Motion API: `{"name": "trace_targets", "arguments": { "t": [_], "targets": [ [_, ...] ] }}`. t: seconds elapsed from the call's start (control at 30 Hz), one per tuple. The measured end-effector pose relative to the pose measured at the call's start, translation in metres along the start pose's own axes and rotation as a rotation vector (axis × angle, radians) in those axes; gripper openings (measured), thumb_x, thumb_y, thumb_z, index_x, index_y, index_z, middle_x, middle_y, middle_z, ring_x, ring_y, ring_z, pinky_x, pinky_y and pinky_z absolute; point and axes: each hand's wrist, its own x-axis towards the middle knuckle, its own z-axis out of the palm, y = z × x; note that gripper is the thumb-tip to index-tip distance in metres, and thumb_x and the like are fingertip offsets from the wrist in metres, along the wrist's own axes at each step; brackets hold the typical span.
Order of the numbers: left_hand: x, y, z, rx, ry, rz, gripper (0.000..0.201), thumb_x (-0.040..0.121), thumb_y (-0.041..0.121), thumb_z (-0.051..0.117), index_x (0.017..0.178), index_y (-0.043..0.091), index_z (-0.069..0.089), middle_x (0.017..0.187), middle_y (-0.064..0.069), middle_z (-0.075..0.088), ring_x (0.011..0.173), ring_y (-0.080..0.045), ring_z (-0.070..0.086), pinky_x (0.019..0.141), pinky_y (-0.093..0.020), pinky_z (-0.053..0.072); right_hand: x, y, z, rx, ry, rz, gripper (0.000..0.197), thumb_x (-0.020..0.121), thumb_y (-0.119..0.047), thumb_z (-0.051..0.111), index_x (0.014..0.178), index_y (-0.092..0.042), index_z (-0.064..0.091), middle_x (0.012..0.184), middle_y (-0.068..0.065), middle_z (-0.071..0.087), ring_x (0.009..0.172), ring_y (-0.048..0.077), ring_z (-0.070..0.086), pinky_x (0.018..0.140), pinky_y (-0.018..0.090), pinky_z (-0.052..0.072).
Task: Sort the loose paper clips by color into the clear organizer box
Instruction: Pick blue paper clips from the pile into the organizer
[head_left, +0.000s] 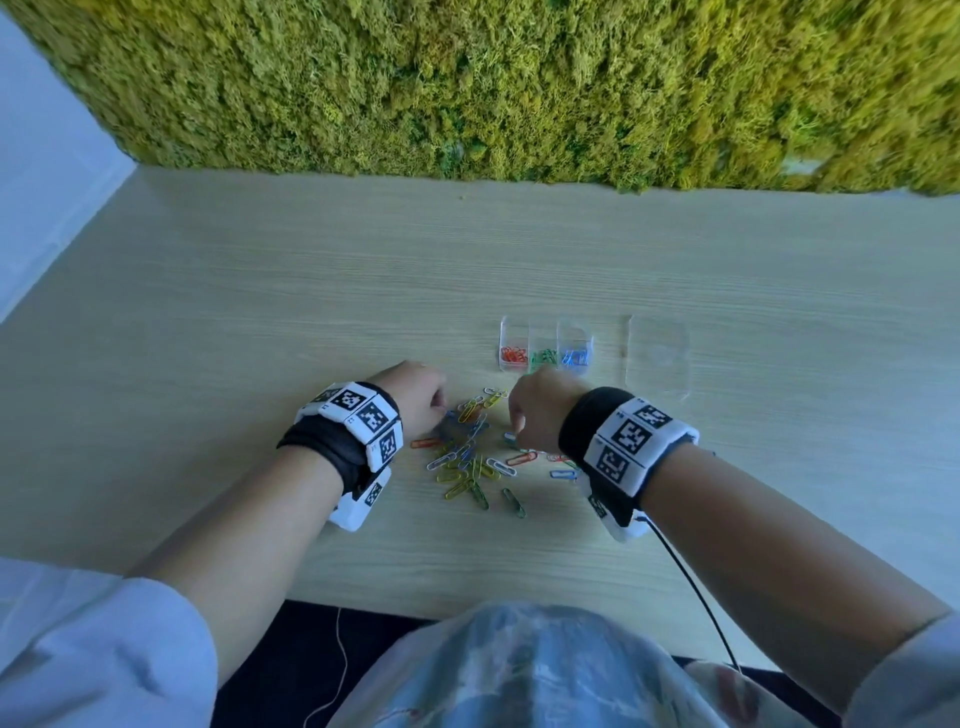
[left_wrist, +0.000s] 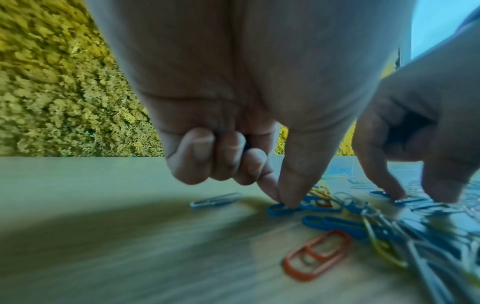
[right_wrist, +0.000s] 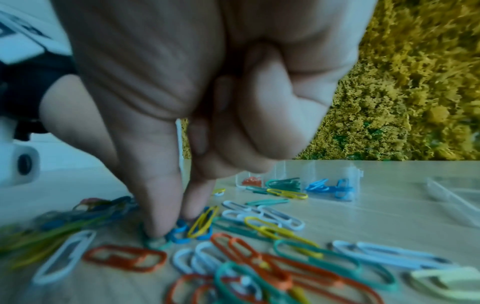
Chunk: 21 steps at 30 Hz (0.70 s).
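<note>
A pile of loose paper clips (head_left: 472, 457) in several colours lies on the table between my hands. My left hand (head_left: 441, 410) is at the pile's left edge. In the left wrist view, the left hand (left_wrist: 284, 202) pinches one end of a blue clip (left_wrist: 279, 209) lying on the table with thumb and index tip, the other fingers curled. My right hand (head_left: 514, 431) is at the pile's right side. Seen from the right wrist, the right hand (right_wrist: 171, 228) pinches a blue clip (right_wrist: 179, 233) on the table. The clear organizer box (head_left: 545, 332) behind holds red, green and blue clips in separate compartments.
The box's clear lid (head_left: 657, 358) lies flat to the right of the box. A moss wall (head_left: 519, 88) rises at the table's far edge. A black cable (head_left: 696, 592) runs from my right wristband toward me. Bare wood surrounds the pile.
</note>
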Motion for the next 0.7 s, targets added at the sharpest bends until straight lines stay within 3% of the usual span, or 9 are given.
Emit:
{"name": "trace_targets", "arguments": {
  "t": [0.1,0.17,0.23,0.33,0.43,0.53,0.6,0.7],
  "targets": [
    [-0.004,-0.001,0.003,-0.053,0.020,0.000,0.014,0.088,0.019,0.054,0.095,0.014,0.065,0.088,0.004,0.055,0.087,-0.017,0.051,0.075,-0.022,0.038,0.000,-0.002,0.003,-0.025,-0.013,0.014,0.025,0.084,-0.012,0.052,0.103,-0.011,0.069,0.103,0.007,0.069,0.089,0.022,0.067,0.068,0.028,0.055],
    [-0.006,-0.002,0.004,-0.144,0.031,-0.029,0.004,0.084,0.020,0.058,0.083,0.018,0.061,0.075,0.009,0.051,0.077,-0.015,0.048,0.066,-0.022,0.037,0.001,-0.002,0.003,-0.030,-0.014,0.012,0.025,0.083,-0.012,0.052,0.102,-0.010,0.068,0.102,0.007,0.069,0.087,0.022,0.067,0.068,0.028,0.055],
    [-0.009,-0.004,0.004,-0.287,0.027,-0.098,0.012,0.080,0.021,0.061,0.070,0.021,0.054,0.066,0.009,0.049,0.065,-0.014,0.046,0.060,-0.023,0.037,0.002,-0.002,0.004,-0.010,-0.016,0.019,0.024,0.083,-0.015,0.053,0.101,-0.009,0.068,0.101,0.007,0.070,0.083,0.021,0.066,0.068,0.028,0.055],
    [-0.014,-0.003,0.006,-0.810,0.000,-0.196,0.015,0.074,0.021,0.053,0.062,0.016,0.045,0.057,0.000,0.042,0.049,-0.015,0.037,0.047,-0.021,0.032,0.000,0.002,0.004,0.054,-0.022,0.023,0.027,0.083,-0.021,0.055,0.101,-0.006,0.069,0.099,0.007,0.071,0.078,0.019,0.060,0.068,0.028,0.054],
    [-0.018,0.000,0.008,-1.492,-0.010,-0.275,0.021,0.083,0.002,0.029,0.068,0.014,0.037,0.063,-0.006,0.042,0.042,-0.013,0.036,0.037,-0.016,0.024,-0.003,0.010,0.004,0.210,0.010,0.018,0.029,0.083,-0.028,0.057,0.097,-0.005,0.069,0.089,0.007,0.067,0.075,0.018,0.053,0.067,0.028,0.048],
    [-0.022,0.002,0.008,-1.772,-0.063,-0.245,0.027,0.079,-0.002,0.016,0.065,0.015,0.032,0.063,-0.005,0.043,0.042,-0.013,0.038,0.038,-0.016,0.024,-0.009,0.021,0.005,0.577,-0.001,0.025,0.011,0.081,-0.025,0.056,0.075,-0.016,0.059,0.073,-0.001,0.056,0.065,0.018,0.050,0.057,0.025,0.043],
    [-0.022,0.004,0.008,-1.811,-0.094,-0.209,0.026,0.075,-0.002,0.014,0.063,0.016,0.030,0.061,-0.003,0.043,0.043,-0.013,0.038,0.038,-0.016,0.024,-0.017,0.026,0.008,1.033,-0.104,0.016,0.009,0.076,-0.015,0.054,0.067,-0.016,0.050,0.065,0.003,0.053,0.052,0.017,0.041,0.047,0.022,0.033],
    [-0.019,0.007,0.009,-1.876,-0.130,-0.187,0.022,0.071,0.000,0.018,0.063,0.016,0.030,0.059,-0.002,0.040,0.042,-0.013,0.038,0.035,-0.014,0.027,-0.025,0.034,0.017,1.640,-0.177,-0.042,0.011,0.063,-0.006,0.044,0.066,-0.017,0.039,0.063,0.006,0.053,0.048,0.016,0.038,0.044,0.018,0.025]
  ]
}}
